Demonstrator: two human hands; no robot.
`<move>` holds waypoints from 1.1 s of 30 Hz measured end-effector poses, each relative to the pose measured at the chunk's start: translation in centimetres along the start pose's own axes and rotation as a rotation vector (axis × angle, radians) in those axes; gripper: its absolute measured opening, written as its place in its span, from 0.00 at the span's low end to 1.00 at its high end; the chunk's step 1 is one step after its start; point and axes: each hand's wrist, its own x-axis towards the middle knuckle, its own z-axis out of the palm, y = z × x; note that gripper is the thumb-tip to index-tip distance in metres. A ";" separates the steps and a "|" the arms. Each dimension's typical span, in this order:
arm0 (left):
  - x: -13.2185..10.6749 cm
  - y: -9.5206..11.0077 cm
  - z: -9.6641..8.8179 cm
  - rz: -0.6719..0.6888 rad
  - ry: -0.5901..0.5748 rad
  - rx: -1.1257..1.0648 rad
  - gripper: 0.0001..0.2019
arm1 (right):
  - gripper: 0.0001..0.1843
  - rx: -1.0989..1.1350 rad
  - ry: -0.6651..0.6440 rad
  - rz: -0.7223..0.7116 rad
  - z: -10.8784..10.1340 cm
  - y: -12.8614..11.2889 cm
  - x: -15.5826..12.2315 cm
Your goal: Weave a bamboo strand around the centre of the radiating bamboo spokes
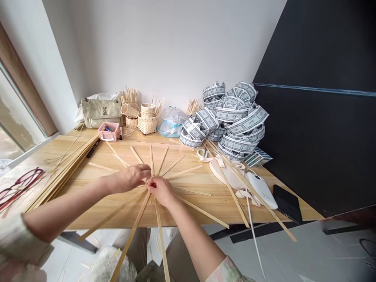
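Flat bamboo strips [138,215] fan out like spokes across the table, and some reach past its front edge. They cross at a small woven hub [152,175], which my hands partly cover. My left hand [131,178] is at the hub's left side with fingers bent and drawn together; what they hold, if anything, is hidden. Against the near side of the hub, my right hand [161,190] has its thumb and fingers closed on the woven centre.
Long strips [66,168] and red glasses [22,182] lie left. Behind stand a pink box [108,136], a bag [101,112] and small baskets [147,124]. Patterned ribbon rolls [232,113], a white device [261,190] and a black phone [287,203] are right.
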 end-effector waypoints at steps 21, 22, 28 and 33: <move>-10.1 3.8 1.7 -0.694 0.100 -0.685 0.24 | 0.11 0.348 -0.175 0.076 -0.8 -0.4 0.0; -9.6 3.7 1.7 -0.696 0.149 -0.671 0.24 | 0.10 0.343 -0.183 0.068 -0.9 -0.4 0.0; -6.9 3.6 1.8 -0.634 0.316 -0.669 0.21 | 0.09 0.289 -0.183 -0.003 -0.9 -0.1 0.0; -6.9 3.2 2.2 -0.533 0.177 -0.715 0.12 | 0.09 0.253 -0.157 -0.015 -0.5 0.1 0.0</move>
